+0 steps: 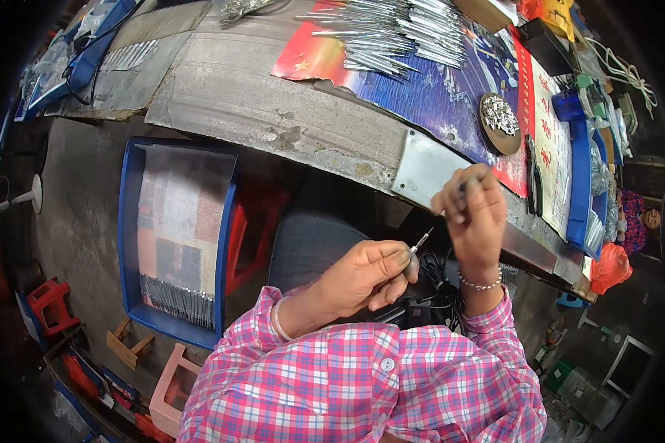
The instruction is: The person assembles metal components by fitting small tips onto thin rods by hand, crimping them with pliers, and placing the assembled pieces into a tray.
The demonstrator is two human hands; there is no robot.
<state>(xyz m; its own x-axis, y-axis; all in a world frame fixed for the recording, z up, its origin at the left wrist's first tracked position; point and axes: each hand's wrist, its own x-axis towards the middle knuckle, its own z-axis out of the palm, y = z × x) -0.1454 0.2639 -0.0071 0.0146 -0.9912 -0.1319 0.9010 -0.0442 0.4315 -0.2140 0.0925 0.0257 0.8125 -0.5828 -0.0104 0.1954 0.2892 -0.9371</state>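
Observation:
My left hand [373, 275] is closed, pinching a thin metal rod [420, 242] between thumb and fingers. Its narrow pointed tip sticks up and to the right. Just right of that tip, apart from it, is my right hand [474, 210], raised with its fingers curled together near a bare metal plate [427, 168] at the table's edge. What those fingers hold, if anything, I cannot make out. Beyond the hands, a pile of slim silvery rods [391, 37] lies on a colourful printed sheet [414, 100]. A round dish [500, 124] on the sheet holds many small metal pieces.
Black-handled pliers [533, 177] lie right of the dish, beside a blue tray [582, 181]. Left of my lap, a blue bin [129, 244] holds a row of dark rods [177, 301]. A red stool [236, 244] stands beside it. Dark cables [440, 284] hang below my hands.

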